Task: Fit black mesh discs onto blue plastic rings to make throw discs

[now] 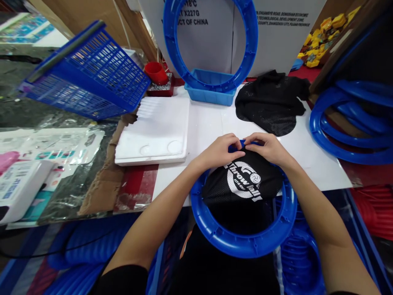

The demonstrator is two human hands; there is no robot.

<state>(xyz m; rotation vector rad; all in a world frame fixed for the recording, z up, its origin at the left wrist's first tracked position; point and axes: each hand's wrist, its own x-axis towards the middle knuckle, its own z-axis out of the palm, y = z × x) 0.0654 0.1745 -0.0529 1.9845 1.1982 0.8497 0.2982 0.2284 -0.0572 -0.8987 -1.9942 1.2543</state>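
A blue plastic ring (pixel 245 241) rests at the near edge of the white table (pixel 208 123), in front of me. A black mesh net (pixel 242 180) with a white round logo lies partly across the ring. My left hand (pixel 219 151) and my right hand (pixel 267 147) meet at the ring's far rim. Both pinch the net's edge against the blue rim, fingers closed. The fingertips hide the exact spot where net and rim join.
A second blue ring (pixel 211 45) stands upright in a blue tray (pixel 210 92) at the back. A pile of black nets (pixel 270 104) lies right of it. Stacked blue rings (pixel 350 123) are at right, a white foam block (pixel 156 131) and a tilted blue basket (pixel 89 73) at left.
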